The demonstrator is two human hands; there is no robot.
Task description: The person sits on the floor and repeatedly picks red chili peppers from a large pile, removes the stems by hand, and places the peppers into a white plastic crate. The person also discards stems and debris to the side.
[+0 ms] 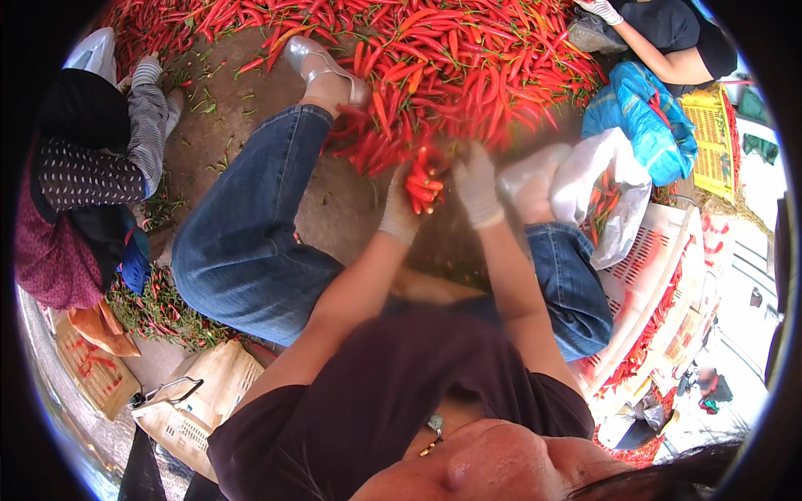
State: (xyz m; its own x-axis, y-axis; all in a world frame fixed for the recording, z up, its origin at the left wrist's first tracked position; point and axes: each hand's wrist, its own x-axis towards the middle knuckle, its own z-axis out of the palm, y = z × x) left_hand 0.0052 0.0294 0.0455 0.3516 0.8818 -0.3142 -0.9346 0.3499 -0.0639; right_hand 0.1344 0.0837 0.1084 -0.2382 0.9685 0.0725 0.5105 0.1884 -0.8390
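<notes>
A large heap of red chili peppers (463,56) spreads over the ground before me, with some orange ones and green stems among them. My left hand (403,200), in a pale glove, is shut on a bunch of red chili peppers (424,186), their ends facing up towards me. Just to its right, my right hand (475,185), gloved too, is at the near edge of the heap; its fingers are blurred, and whether they hold anything cannot be told. My legs in jeans lie to either side of both hands.
A white plastic bag (617,188) with peppers lies at my right knee, a blue woven bag (651,119) beyond it. Crates (645,250) of peppers stand at right, empty-looking pale crates (207,394) at lower left. Other people sit at left (88,169) and upper right (670,37).
</notes>
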